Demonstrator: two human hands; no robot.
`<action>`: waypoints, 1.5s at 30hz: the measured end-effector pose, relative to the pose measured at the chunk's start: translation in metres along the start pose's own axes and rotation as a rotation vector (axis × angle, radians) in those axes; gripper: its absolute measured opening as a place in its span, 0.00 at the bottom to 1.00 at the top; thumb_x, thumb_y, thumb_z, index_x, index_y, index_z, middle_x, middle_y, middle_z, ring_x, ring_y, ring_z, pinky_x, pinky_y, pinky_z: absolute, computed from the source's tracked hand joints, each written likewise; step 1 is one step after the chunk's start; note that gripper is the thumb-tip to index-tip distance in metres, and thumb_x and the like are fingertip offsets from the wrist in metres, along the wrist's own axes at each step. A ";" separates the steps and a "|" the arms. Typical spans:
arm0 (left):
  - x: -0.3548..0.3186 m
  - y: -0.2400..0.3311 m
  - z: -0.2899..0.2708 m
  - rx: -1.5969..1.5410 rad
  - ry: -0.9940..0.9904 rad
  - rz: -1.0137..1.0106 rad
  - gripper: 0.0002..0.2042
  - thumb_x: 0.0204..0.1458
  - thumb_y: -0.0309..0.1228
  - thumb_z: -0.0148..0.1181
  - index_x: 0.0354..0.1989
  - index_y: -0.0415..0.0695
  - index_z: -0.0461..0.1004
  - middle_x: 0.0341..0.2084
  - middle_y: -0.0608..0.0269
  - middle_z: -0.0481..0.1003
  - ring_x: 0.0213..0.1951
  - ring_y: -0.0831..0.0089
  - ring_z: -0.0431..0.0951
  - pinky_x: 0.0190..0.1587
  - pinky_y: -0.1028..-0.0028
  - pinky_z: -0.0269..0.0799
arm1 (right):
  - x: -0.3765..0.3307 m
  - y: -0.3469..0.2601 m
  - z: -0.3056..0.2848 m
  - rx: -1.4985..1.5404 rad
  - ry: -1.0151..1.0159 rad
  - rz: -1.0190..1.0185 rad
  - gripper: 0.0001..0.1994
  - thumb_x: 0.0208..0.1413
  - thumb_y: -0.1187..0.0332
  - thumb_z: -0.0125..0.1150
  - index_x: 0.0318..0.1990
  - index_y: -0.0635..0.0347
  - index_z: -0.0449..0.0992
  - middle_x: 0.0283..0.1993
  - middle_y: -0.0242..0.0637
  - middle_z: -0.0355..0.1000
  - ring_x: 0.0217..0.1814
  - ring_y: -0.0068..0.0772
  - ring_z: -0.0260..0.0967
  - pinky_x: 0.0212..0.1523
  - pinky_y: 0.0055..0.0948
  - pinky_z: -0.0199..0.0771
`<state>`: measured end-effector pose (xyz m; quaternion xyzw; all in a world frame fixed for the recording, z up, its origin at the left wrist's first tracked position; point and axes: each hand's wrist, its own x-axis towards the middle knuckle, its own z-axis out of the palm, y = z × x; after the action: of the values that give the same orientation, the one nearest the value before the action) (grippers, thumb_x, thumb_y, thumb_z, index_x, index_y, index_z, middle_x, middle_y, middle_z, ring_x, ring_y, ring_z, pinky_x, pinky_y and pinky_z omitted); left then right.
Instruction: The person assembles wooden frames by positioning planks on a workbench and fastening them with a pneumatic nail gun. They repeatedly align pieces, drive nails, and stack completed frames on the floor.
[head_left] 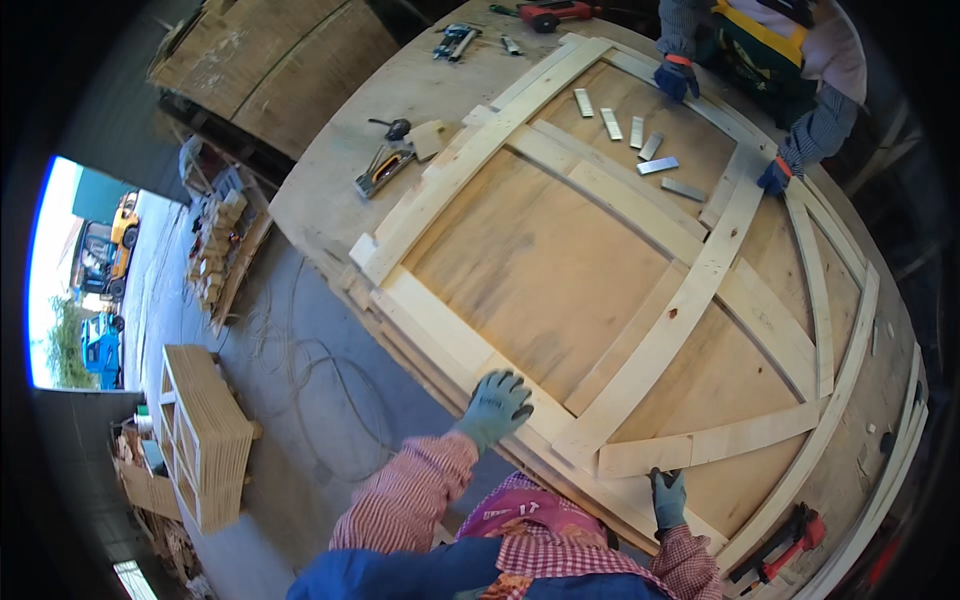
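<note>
While the grey-green gloved left grip (494, 410) rests outspread on a pale wooden lattice frame (690, 300), the matching right grip (668, 497) is at a flat pale wooden slat (715, 448), whether clasping I cannot tell. The frame lies on a tan counter (330, 190), flat silvery metal strips (637, 132) inside its far compartment.

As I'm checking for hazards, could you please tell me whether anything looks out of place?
Two things, mildly: silver strips lie scattered at differing angles inside the wooden frame, and a cable or hose trails in loose loops across the floor, where someone could trip.
</note>
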<state>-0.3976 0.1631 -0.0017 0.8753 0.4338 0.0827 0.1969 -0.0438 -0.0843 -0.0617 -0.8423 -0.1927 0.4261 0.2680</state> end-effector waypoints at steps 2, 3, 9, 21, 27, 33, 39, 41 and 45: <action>0.028 -0.020 -0.007 0.191 -0.132 0.105 0.14 0.48 0.42 0.58 0.39 0.48 0.74 0.41 0.59 0.73 0.52 0.58 0.67 0.59 0.59 0.57 | -0.014 -0.010 0.006 -0.295 0.093 -0.165 0.19 0.52 0.55 0.63 0.44 0.60 0.73 0.37 0.45 0.78 0.36 0.42 0.75 0.40 0.38 0.73; 0.034 -0.025 -0.021 0.226 -0.229 0.078 0.15 0.49 0.43 0.57 0.40 0.48 0.74 0.41 0.59 0.73 0.51 0.58 0.67 0.58 0.60 0.57 | -0.026 -0.028 0.005 -0.532 0.090 -0.215 0.19 0.52 0.54 0.63 0.43 0.59 0.74 0.39 0.45 0.78 0.35 0.44 0.74 0.40 0.40 0.73; 0.050 -0.053 -0.001 0.162 -0.452 -0.019 0.18 0.52 0.49 0.53 0.43 0.50 0.74 0.40 0.60 0.74 0.47 0.59 0.71 0.55 0.61 0.59 | -0.044 -0.035 0.002 -0.753 0.023 -0.443 0.19 0.50 0.50 0.62 0.39 0.57 0.78 0.39 0.42 0.75 0.45 0.49 0.69 0.50 0.43 0.66; 0.089 -0.055 0.006 0.237 -0.700 0.057 0.29 0.51 0.62 0.47 0.44 0.51 0.77 0.43 0.57 0.76 0.50 0.60 0.73 0.51 0.56 0.62 | -0.049 -0.136 0.034 -0.677 0.294 -0.496 0.23 0.45 0.47 0.64 0.42 0.55 0.79 0.38 0.44 0.74 0.43 0.46 0.70 0.47 0.42 0.66; 0.109 -0.042 0.003 0.278 -0.794 0.036 0.27 0.51 0.62 0.47 0.42 0.52 0.78 0.42 0.56 0.76 0.49 0.59 0.73 0.49 0.57 0.65 | -0.003 -0.157 0.069 -1.137 -0.109 -0.502 0.35 0.49 0.33 0.51 0.47 0.58 0.76 0.46 0.45 0.73 0.53 0.48 0.67 0.55 0.43 0.61; 0.111 -0.040 0.000 0.254 -0.808 0.000 0.26 0.52 0.61 0.47 0.38 0.52 0.80 0.41 0.55 0.77 0.49 0.57 0.74 0.50 0.58 0.68 | 0.011 -0.177 0.099 -0.220 -0.030 0.156 0.39 0.50 0.32 0.49 0.49 0.65 0.73 0.43 0.48 0.76 0.49 0.49 0.72 0.55 0.42 0.64; 0.105 -0.050 -0.006 0.276 -0.852 0.005 0.24 0.53 0.60 0.47 0.38 0.54 0.80 0.40 0.57 0.78 0.47 0.57 0.76 0.48 0.58 0.70 | 0.034 -0.171 0.127 0.459 0.004 0.285 0.29 0.49 0.48 0.67 0.47 0.66 0.74 0.36 0.36 0.74 0.34 0.27 0.69 0.35 0.27 0.72; 0.106 -0.046 -0.011 0.266 -0.843 0.008 0.24 0.53 0.59 0.46 0.39 0.54 0.79 0.40 0.57 0.78 0.46 0.57 0.76 0.47 0.58 0.70 | 0.032 -0.165 0.127 0.449 -0.014 0.348 0.29 0.49 0.47 0.66 0.48 0.66 0.74 0.37 0.36 0.74 0.34 0.27 0.69 0.36 0.27 0.72; 0.120 -0.047 -0.009 0.249 -0.954 0.042 0.24 0.53 0.59 0.46 0.38 0.52 0.79 0.38 0.57 0.78 0.44 0.58 0.77 0.46 0.59 0.70 | 0.047 -0.143 0.138 0.529 -0.002 0.354 0.27 0.49 0.43 0.65 0.40 0.63 0.77 0.30 0.31 0.73 0.29 0.26 0.67 0.30 0.28 0.68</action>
<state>-0.3617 0.2863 -0.0161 0.8411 0.2840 -0.3759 0.2657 -0.1445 0.0931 -0.0706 -0.7633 0.0740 0.5024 0.3993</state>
